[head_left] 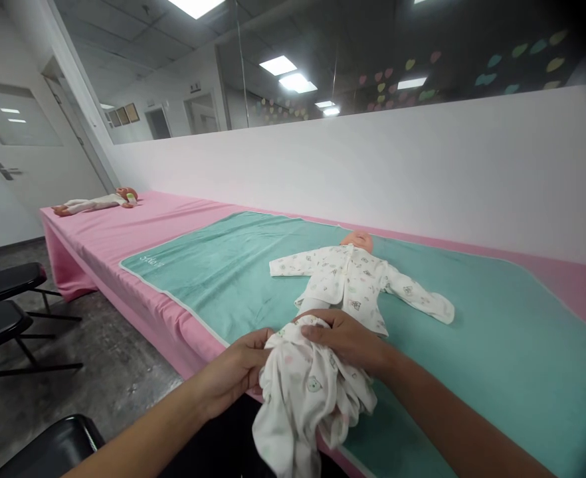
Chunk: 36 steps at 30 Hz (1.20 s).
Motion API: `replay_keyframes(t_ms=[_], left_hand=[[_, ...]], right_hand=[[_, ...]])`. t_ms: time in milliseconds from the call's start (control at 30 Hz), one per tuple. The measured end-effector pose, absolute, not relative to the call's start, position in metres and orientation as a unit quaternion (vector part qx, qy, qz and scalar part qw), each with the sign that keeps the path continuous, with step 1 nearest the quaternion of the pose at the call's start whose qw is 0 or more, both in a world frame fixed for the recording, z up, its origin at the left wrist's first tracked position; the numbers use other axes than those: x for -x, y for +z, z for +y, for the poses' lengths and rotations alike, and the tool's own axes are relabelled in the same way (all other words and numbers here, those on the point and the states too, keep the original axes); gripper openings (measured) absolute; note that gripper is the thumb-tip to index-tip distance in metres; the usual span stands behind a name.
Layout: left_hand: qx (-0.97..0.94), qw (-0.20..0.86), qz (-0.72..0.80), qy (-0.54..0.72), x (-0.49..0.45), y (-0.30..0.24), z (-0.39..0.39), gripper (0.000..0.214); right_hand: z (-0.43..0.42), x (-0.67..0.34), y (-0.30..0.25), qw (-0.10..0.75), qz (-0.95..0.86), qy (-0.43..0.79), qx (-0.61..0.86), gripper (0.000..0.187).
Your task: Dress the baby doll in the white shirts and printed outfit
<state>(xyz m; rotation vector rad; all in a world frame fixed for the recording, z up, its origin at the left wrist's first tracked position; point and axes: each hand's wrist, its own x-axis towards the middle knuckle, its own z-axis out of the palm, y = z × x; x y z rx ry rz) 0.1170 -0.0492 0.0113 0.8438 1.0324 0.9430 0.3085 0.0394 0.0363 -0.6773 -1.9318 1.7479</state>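
A baby doll (361,239) lies on its back on a green blanket (233,259), wearing a white printed baby jacket (345,279) with its sleeves spread out. Nearer to me, at the table edge, a bunched white printed baby garment (307,385), apparently trousers, hangs from my hands. My left hand (246,365) pinches its left side. With thumb and fingers, my right hand (340,335) grips its upper edge, just below the jacket hem. The doll's lower legs are hidden behind the cloth and my hands.
The blanket lies on a long table with a pink cloth (173,206). At its far left end lies a second doll (94,201) beside a small bottle (131,198). Black chairs (4,289) stand on the left, and a white wall (373,166) with a mirror-like panel runs behind.
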Motion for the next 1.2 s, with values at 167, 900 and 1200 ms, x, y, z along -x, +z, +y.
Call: replay_keyframes(t_ms=[167, 900, 1200], left_hand=[[-0.4, 0.623, 0.422, 0.522, -0.127, 0.011, -0.023, 0.023], [-0.649, 0.313, 0.61, 0.329, -0.12, 0.012, -0.012, 0.035], [-0.724, 0.308, 0.55, 0.28, -0.12, 0.034, -0.005, 0.037]], right_hand=[[0.04, -0.309, 0.035, 0.244, -0.656, 0.668, 0.252, 0.04], [0.083, -0.317, 0.011, 0.349, -0.748, 0.276, 0.493, 0.011], [0.064, -0.314, 0.026, 0.263, -0.722, 0.515, 0.38, 0.022]])
